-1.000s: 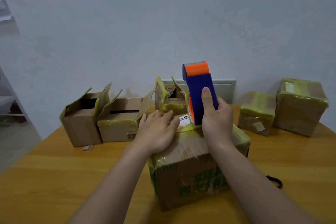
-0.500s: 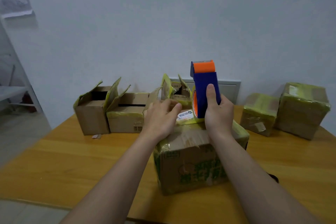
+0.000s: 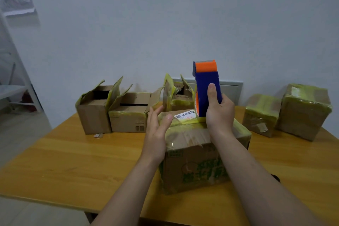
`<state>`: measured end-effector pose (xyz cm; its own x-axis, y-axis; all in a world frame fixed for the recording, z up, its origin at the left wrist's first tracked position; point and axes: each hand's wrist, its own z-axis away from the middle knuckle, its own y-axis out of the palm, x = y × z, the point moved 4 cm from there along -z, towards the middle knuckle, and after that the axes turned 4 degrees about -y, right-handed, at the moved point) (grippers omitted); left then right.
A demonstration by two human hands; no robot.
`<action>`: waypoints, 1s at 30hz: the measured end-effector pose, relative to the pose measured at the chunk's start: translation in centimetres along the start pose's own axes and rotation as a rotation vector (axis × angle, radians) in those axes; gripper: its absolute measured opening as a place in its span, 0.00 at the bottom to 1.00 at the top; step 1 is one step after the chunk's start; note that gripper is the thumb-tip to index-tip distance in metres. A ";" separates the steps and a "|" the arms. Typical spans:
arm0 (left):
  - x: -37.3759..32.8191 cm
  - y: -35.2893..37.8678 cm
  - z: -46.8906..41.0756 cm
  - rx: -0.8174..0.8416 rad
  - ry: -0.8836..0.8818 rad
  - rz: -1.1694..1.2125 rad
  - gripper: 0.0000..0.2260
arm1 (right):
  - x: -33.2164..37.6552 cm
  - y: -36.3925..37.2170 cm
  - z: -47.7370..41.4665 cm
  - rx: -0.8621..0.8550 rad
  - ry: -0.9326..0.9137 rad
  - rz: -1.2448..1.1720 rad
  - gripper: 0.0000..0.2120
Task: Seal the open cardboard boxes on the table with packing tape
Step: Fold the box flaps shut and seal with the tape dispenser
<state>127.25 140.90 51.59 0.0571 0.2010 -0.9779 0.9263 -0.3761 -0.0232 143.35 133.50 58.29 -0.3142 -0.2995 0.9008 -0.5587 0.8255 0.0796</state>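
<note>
Blue tape dispenser [image 3: 203,86] — upright, orange end up

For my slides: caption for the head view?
Right hand holds tape dispenser at far edge of front box; open left hand alongside.

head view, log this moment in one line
near box: flaps down | right hand: grips tape dispenser upright on box top | left hand: open, beside box's left top edge

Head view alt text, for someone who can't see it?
The right hand grips a blue and orange tape dispenser upright on the yellow-taped cardboard box in front; the open left hand is at the box's left edge. Three open cardboard boxes stand behind, two sealed boxes at right.
</note>
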 end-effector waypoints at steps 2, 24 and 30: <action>1.8 -0.3 0.6 0.031 0.029 0.051 0.35 | 0.0 0.0 0.0 0.003 -0.003 0.001 0.24; 0.8 -0.9 -4.5 -0.089 -0.242 0.152 0.13 | -0.8 -0.1 -0.6 0.032 -0.018 -0.027 0.23; 1.2 -1.3 -5.0 -0.111 -0.149 0.042 0.16 | -0.7 0.2 -0.7 0.025 -0.030 -0.019 0.24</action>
<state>127.94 146.15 51.44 0.0488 0.0479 -0.9977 0.9601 -0.2778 0.0336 143.97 134.21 57.93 -0.3262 -0.3292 0.8861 -0.5833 0.8078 0.0854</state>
